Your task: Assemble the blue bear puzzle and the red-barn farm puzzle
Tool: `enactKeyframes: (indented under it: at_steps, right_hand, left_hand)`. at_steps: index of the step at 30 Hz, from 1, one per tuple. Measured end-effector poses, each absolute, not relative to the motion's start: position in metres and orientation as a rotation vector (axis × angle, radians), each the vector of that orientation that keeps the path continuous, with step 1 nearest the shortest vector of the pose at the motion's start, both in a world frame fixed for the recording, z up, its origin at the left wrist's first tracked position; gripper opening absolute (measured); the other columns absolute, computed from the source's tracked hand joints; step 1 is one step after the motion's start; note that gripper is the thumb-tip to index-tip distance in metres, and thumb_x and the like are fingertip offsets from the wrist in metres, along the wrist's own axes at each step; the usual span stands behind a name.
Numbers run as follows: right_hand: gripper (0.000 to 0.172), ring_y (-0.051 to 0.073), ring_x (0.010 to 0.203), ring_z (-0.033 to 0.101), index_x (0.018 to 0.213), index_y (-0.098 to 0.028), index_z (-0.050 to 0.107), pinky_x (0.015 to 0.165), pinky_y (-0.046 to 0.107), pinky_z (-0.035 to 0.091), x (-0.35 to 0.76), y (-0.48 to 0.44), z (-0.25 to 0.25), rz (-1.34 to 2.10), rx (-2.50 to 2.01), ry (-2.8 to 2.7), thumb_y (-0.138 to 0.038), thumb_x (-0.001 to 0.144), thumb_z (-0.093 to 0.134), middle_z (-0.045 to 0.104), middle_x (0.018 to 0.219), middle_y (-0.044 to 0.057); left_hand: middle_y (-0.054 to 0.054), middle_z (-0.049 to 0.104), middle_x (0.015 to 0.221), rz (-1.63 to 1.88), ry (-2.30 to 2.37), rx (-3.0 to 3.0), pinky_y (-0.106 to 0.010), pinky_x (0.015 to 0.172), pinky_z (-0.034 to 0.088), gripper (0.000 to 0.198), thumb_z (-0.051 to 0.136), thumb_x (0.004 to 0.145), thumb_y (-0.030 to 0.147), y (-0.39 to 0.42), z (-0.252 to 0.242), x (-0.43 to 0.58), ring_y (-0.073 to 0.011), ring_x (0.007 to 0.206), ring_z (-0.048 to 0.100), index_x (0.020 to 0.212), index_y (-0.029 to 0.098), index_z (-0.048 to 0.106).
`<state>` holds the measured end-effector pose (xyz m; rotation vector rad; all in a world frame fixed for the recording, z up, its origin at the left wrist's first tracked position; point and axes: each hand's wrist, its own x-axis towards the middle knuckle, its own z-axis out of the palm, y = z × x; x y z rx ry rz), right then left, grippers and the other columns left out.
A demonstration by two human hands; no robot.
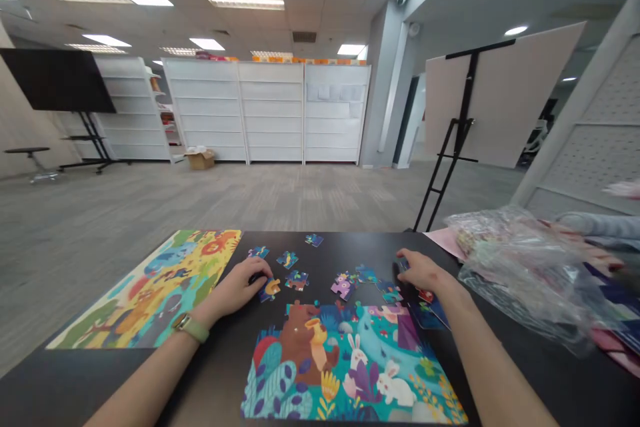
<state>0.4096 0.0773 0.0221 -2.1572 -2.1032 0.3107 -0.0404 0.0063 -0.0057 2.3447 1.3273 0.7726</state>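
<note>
A partly assembled jigsaw puzzle [350, 367] lies in front of me on the black table, showing a brown bear and white rabbits. My left hand [245, 286] is beyond its upper left corner, thumb and fingertips closed on the near edge of a blue puzzle piece with an orange crescent [271, 290]. To the upper right, my right hand [420, 271] hovers low with thumb and index finger apart, and I make out nothing held between them. Loose pieces lie between the hands, among them a purple piece [343, 286] and a blue-brown piece [297, 280]. Some dark pieces [428, 314] are partly hidden under my right forearm.
A yellow, finished animal picture [165, 290] covers the table's left side. Crumpled clear plastic bags [525, 267] are heaped at the right. Past the table's far edge stand an easel [463, 114], white shelves [273, 114] and a cardboard box [201, 159].
</note>
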Motion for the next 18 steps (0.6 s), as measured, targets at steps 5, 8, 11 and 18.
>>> enactKeyframes:
  at_steps: [5,8,11,18]
  right_hand:
    - [0.046,0.029,0.107,0.066,0.119,-0.013,0.064,0.086,0.032,0.047,0.424,0.056,0.024,0.255,-2.169,-2.067,-0.028,0.076,0.064,0.070,0.115,0.016]
    - [0.027,0.031,0.097,0.069,0.095,-0.019,0.071,0.076,0.032,0.048,0.434,0.034,0.015,0.257,-2.216,-2.058,-0.030,0.071,0.068,0.074,0.099,0.013]
    - [0.019,0.032,0.095,0.070,0.088,-0.023,0.071,0.075,0.034,0.048,0.444,0.026,0.002,0.220,-2.242,-2.014,-0.028,0.070,0.067,0.075,0.097,0.012]
    - [0.024,0.032,0.088,0.071,0.093,-0.019,0.071,0.072,0.037,0.050,0.428,0.052,0.028,0.059,-2.125,-1.924,-0.021,0.071,0.060,0.075,0.088,0.014]
  left_hand:
    - [-0.006,0.065,0.103,0.809,1.346,2.323,-0.034,0.095,0.045,0.017,0.047,0.093,0.025,0.006,-0.005,-0.043,-0.0207,0.099,0.059,0.092,0.022,0.064]
    - [-0.006,0.065,0.102,0.834,1.313,2.316,-0.035,0.095,0.045,0.017,0.047,0.092,0.023,0.007,-0.005,-0.043,-0.0214,0.098,0.059,0.090,0.022,0.065]
    - [-0.005,0.065,0.101,0.862,1.295,2.298,-0.038,0.099,0.042,0.016,0.049,0.091,0.022,0.006,-0.005,-0.042,-0.0218,0.099,0.059,0.089,0.022,0.065]
    - [-0.005,0.067,0.099,0.947,1.306,2.197,-0.036,0.098,0.042,0.012,0.056,0.087,0.021,0.000,0.001,-0.043,-0.0217,0.098,0.060,0.089,0.022,0.068]
